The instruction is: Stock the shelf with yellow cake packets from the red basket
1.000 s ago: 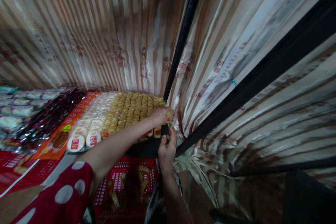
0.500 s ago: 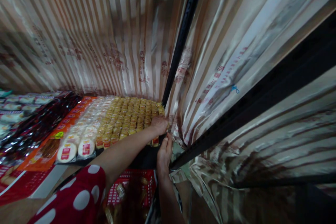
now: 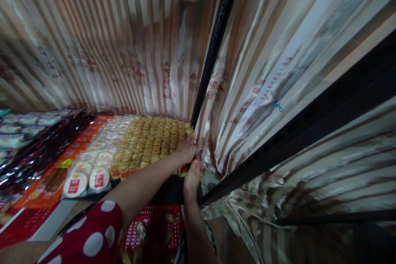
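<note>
The left arm wore a short red sleeve (image 3: 93, 237) with white polka dots; the right forearm was bare

Dark shelf (image 3: 167, 189) packed w/ goods: rows of small yellow packets (image 3: 151, 140) at right, round white cakes (image 3: 93, 169) beside them. Orange packs (image 3: 58, 169), dark glossy packs (image 3: 40, 148) further left.

The left arm is stretched forward and to the right, bare below a red sleeve (image 3: 89, 237) with white dots. The left hand (image 3: 186, 149) is held palm down, fingers curled. The right hand (image 3: 192, 176) is raised just beneath it, fingers pointed up, touching it.
</note>
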A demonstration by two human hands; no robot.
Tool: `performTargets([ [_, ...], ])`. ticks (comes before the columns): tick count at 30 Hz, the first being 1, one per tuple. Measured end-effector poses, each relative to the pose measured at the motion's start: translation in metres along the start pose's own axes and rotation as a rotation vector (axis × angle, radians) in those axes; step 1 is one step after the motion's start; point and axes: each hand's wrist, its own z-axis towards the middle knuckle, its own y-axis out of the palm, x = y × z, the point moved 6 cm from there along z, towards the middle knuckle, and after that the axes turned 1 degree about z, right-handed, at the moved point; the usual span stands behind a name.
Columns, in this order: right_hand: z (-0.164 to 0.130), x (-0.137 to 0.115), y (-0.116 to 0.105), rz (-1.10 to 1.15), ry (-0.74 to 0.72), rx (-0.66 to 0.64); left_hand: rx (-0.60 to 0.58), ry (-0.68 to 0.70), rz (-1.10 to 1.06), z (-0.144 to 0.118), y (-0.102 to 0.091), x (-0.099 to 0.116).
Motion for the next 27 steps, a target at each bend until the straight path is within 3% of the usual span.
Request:
performTargets([
  [13, 0.001, 0.012, -0.001, -0.087, -0.027, 0.010, -0.103, -0.023, -0.010, 0.006, -0.002, -0.005],
  [18, 0.003, 0.019, 0.005, -0.062, 0.034, -0.094, -0.047, -0.073, -0.072, 0.009, 0.004, -0.007],
  [21, 0.002, 0.020, 0.005, -0.049, 0.017, -0.085, -0.070, -0.114, -0.091, 0.011, 0.006, -0.009],
  [27, 0.003, 0.023, 0.002, -0.106, 0.040, -0.069, -0.120, -0.094, -0.063, 0.010, -0.002, -0.004],
])
